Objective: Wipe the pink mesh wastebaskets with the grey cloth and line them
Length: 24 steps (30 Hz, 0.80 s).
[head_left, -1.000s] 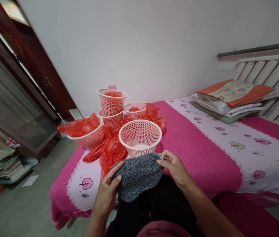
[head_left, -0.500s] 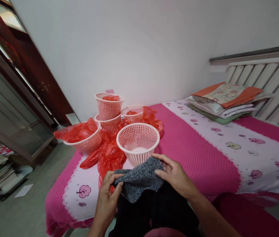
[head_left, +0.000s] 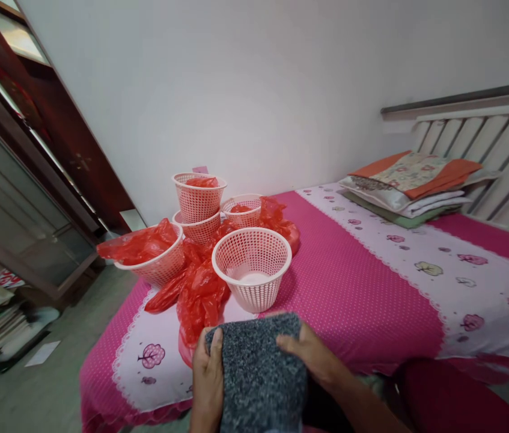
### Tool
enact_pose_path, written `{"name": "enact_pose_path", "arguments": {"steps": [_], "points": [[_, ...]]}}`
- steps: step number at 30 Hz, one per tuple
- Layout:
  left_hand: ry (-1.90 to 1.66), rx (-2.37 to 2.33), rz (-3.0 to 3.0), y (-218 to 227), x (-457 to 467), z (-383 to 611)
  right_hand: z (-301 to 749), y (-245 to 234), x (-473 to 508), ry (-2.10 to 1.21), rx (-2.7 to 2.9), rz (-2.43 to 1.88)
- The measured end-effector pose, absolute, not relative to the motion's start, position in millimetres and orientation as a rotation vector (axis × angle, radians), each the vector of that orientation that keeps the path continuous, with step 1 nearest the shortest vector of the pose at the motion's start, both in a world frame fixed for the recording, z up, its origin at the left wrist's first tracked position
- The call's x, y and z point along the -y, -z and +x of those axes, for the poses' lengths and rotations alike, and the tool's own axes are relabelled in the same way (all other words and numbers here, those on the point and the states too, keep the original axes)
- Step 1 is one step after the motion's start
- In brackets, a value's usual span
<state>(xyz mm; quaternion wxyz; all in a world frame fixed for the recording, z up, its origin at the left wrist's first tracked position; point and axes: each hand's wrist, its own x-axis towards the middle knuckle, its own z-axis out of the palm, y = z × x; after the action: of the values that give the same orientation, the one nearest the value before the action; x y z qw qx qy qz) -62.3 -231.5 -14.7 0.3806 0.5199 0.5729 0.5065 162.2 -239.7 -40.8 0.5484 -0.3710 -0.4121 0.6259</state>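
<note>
A speckled grey knitted cloth [head_left: 261,376] lies flat at the bottom middle, over my lap by the bed's near edge. My left hand [head_left: 207,379] grips its left side with the thumb on top. My right hand [head_left: 310,358] lies on its right side, fingers curled over the edge. Just beyond the cloth stands a white perforated basket [head_left: 252,267] on the pink bedspread [head_left: 353,282], with nothing but a pale bottom showing inside.
Red plastic bags [head_left: 200,288] and other white baskets [head_left: 198,195] crowd the bed's far left corner. Folded bedding [head_left: 411,183] sits by the slatted headboard on the right. A dark wooden cabinet [head_left: 33,150] and stacked papers stand at the left, on a grey floor.
The bunched cloth has been pulled down toward me and spread flat. Both hands moved lower, away from the basket, and now sit on the cloth's two sides.
</note>
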Motion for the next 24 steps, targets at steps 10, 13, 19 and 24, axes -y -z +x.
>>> {"name": "enact_pose_path", "arguments": {"steps": [10, 13, 19, 24], "points": [[-1.21, -1.358, 1.238, 25.4, 228.1, -61.9, 175.4, 43.5, 248.8, -1.766, 0.901, -0.802], [-1.188, -1.296, 1.188, 28.8, 221.7, -61.2, 187.3, 33.3, 250.4, -1.69, 0.849, -0.858], [-1.309, -1.329, 1.216, 32.4, 182.4, -69.9, 225.9, 28.1, 252.9, -1.33, 0.51, -1.065], [-1.538, -1.405, 1.29, 29.9, 120.7, -68.4, 244.4, 15.9, 248.2, -0.672, 0.51, -1.264]]}}
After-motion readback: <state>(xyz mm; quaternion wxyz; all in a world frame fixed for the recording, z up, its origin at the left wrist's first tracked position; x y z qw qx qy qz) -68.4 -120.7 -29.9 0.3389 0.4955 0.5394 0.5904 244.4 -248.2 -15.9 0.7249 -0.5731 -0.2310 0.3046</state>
